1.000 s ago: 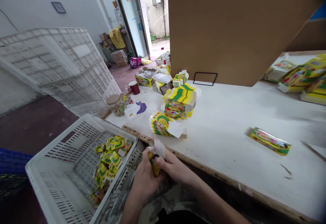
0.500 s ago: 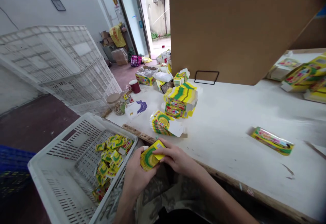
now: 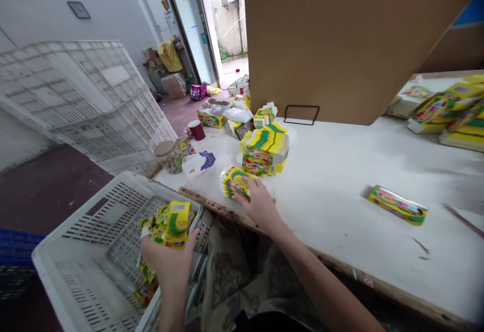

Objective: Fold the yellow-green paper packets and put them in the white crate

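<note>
My left hand (image 3: 168,261) is over the crate with thumb and fingers spread apart. A small yellow-green carton (image 3: 178,221) is just beyond its fingers, above the pile of similar cartons; whether it still touches the hand I cannot tell. At the table's near edge, my right hand (image 3: 260,206) has thumb and fingers closed on the near end of a yellow carton (image 3: 235,180) in a row of flattened-looking ones. The hand hides that end. The white perforated crate (image 3: 91,266) stands left of the table.
Behind the right hand is a stack of yellow cartons (image 3: 264,143). A lidded jar (image 3: 168,156), a maroon mug (image 3: 196,130) and a printed paper (image 3: 198,163) lie to its left. A large brown cardboard box (image 3: 340,45) stands at the back; a long carton (image 3: 397,204) lies right.
My left hand has moved left over the crate and opened, the carton moving with it. My right hand has let go of that carton and reached forward to the row on the table.
</note>
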The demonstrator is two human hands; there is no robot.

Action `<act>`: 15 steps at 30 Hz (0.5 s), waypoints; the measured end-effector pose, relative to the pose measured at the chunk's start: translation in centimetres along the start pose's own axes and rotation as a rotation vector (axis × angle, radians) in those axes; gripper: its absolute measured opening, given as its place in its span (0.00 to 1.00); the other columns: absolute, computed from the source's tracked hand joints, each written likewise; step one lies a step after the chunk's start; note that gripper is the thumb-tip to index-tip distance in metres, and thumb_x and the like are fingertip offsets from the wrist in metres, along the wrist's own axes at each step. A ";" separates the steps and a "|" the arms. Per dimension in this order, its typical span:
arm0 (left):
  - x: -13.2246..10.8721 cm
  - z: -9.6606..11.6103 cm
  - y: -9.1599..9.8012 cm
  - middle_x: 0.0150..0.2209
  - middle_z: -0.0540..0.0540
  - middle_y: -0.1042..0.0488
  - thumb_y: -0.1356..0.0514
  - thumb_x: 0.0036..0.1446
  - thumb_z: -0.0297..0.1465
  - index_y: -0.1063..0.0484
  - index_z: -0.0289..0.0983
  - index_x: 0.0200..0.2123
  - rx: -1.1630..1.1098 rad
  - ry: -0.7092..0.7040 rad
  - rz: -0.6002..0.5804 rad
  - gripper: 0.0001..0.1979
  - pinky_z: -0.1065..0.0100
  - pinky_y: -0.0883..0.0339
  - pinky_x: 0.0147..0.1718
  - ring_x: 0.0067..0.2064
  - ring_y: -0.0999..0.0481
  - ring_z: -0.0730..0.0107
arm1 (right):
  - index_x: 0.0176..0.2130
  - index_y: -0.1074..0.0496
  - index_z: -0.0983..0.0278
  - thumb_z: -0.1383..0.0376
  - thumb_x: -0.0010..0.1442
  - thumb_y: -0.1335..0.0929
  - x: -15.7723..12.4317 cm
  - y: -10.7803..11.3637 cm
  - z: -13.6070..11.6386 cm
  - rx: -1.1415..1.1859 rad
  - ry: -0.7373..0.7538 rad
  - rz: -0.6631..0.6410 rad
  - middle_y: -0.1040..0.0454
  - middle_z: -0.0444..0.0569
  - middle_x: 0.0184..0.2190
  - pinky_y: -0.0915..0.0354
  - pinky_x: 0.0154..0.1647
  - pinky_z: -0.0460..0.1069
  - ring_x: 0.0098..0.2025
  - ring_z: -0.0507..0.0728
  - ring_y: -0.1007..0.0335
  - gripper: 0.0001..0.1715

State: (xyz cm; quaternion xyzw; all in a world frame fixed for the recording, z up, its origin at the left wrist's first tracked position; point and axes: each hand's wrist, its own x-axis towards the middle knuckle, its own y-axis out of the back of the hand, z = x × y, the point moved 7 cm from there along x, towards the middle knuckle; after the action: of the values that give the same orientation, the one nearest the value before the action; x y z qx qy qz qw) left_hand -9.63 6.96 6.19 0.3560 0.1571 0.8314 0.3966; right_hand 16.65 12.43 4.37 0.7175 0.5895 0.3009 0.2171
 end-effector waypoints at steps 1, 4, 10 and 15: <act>0.1 -0.4 0.1 0.59 0.28 0.42 0.29 0.36 0.45 0.49 0.29 0.61 0.045 -0.018 0.022 0.53 0.39 0.53 0.62 0.64 0.46 0.36 | 0.53 0.33 0.69 0.59 0.59 0.31 0.9 0.1 0.6 -0.159 -0.071 0.026 0.32 0.62 0.51 0.39 0.54 0.59 0.54 0.66 0.36 0.26; -0.8 -1.3 -2.0 0.59 0.29 0.41 0.33 0.44 0.46 0.48 0.30 0.60 -0.018 -0.019 -0.173 0.47 0.42 0.45 0.60 0.61 0.40 0.41 | 0.44 0.29 0.71 0.63 0.56 0.29 2.7 -0.2 1.7 -0.319 -0.176 0.024 0.30 0.65 0.46 0.39 0.51 0.59 0.51 0.69 0.36 0.18; -4.9 -2.0 -6.7 0.57 0.36 0.34 0.38 0.51 0.45 0.39 0.38 0.54 -0.334 0.156 -0.579 0.31 0.49 0.38 0.56 0.59 0.34 0.51 | 0.45 0.33 0.70 0.67 0.53 0.27 2.8 -1.0 2.3 -0.283 -0.193 0.023 0.29 0.62 0.44 0.38 0.47 0.56 0.47 0.67 0.33 0.21; -6.4 -1.8 -8.5 0.56 0.38 0.32 0.36 0.51 0.43 0.37 0.39 0.53 -0.489 0.227 -0.713 0.28 0.54 0.36 0.54 0.58 0.33 0.55 | 0.45 0.37 0.69 0.72 0.51 0.28 2.8 -0.7 2.3 -0.151 -0.156 0.055 0.31 0.61 0.45 0.38 0.48 0.54 0.47 0.64 0.33 0.23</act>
State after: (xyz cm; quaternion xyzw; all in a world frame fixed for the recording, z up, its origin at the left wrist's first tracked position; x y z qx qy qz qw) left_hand -3.51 7.44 -2.67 0.0816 0.1113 0.6894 0.7111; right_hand 18.09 15.40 2.72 0.7363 0.5266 0.2933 0.3074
